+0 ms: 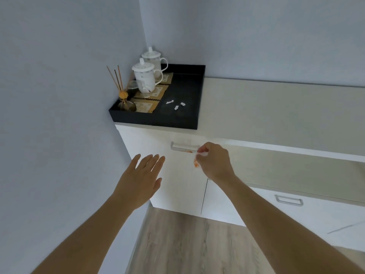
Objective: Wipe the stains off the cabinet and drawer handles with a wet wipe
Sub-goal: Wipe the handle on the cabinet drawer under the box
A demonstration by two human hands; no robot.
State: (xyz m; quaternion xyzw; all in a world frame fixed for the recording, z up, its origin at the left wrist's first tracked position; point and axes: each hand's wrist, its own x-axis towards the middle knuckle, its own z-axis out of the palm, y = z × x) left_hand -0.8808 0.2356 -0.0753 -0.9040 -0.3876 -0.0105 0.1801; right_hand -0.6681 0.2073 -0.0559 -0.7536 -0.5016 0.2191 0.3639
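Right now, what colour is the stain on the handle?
Orange-red, on the handle's right end; head view.

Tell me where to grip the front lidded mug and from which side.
Grip the front mug by its handle loop, coming from the right. The loop sticks out that way over the tray; the reed sticks crowd its left.

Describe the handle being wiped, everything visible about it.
The cabinet handle is a pale, horizontal bar mounted near the top of the white cabinet front, just under the black tray. Its left end curves back to the panel. An orange stain marks its lower edge near the right end, where the right hand presses a wet wipe, also orange-smeared, against it. The left hand is apart from it.
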